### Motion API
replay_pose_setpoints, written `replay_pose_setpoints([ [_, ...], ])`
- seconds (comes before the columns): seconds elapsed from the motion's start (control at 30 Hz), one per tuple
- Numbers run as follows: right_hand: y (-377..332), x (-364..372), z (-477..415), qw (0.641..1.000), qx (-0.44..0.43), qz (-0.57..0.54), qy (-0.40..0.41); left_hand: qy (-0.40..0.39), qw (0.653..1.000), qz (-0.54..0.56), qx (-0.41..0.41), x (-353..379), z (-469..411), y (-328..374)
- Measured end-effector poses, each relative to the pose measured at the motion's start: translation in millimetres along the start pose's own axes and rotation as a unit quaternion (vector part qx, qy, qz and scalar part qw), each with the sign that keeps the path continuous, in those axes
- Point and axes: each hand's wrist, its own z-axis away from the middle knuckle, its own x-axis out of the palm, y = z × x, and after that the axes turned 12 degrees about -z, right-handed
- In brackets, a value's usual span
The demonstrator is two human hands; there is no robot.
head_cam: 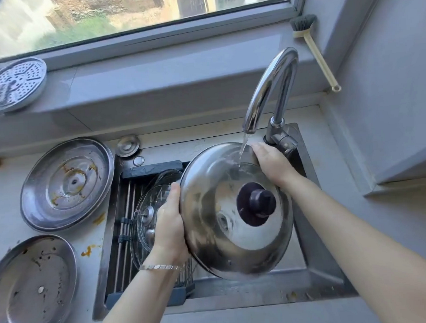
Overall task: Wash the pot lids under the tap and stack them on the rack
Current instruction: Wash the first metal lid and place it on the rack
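Stainless steel, domed and wet: big pot lid [209, 210] with a dark knob [256, 203], held tilted over the sink [316, 261] just below the tap [269, 85]. Gripped at its left rim by the left hand [169, 221], thumb on the edge and fingers wrapped out of sight behind, with a thin bracelet [160, 266] on that wrist. Held at the far rim by the right hand [271, 162], fingers close together over the edge, right beside the spot where the running water [244, 145] lands. In the left part of the sink, a rack [126, 214] with glass lids [145, 208] leaning on it, partly behind the left hand. On the desk [4, 219] to the left, two more steel lids lying flat and smeared with orange and brown – upper lid [66, 183], lower lid [32, 286]. On the windowsill, a perforated steamer plate [13, 84] at far left and a dish brush [309, 42] at right.
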Motion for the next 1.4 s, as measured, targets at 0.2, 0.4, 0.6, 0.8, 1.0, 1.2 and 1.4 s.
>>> replay_pose_setpoints([
  [0.2, -44.8, 50.0, 29.1, 0.947, -0.226, 0.213, -0.086, -0.004, 0.996, -0.076, 0.035, 24.9, 7.8, 6.6],
  [0.4, -31.4, 45.0, 30.9, 0.951, -0.224, 0.201, -0.077, 0.044, 0.993, -0.093, 0.06, 22.4, 6.6, 5.0],
  [0.6, -14.7, 8.3, 29.6, 0.993, -0.042, 0.109, -0.018, 0.124, 0.99, -0.018, 0.058, 11.0, -0.1, 13.4],
  [0.8, -22.1, 43.2, 41.1, 0.952, -0.12, 0.28, 0.038, 0.16, 0.985, -0.012, 0.061, 20.1, -1.4, 22.9],
  [1.0, -32.5, 46.5, 16.8, 0.995, 0.092, 0.019, -0.029, 0.193, 0.98, 0.026, 0.048, 18.0, -3.2, 29.2],
  [1.2, -19.9, 30.6, 23.9, 0.948, 0.116, -0.267, -0.131, 0.147, 0.986, 0.053, 0.049, 7.4, 0.9, 33.8],
  [1.4, -17.1, 41.5, 24.8, 0.964, 0.1, -0.245, -0.032, 0.158, 0.985, 0.052, 0.034, 2.0, -1.5, 26.5],
])
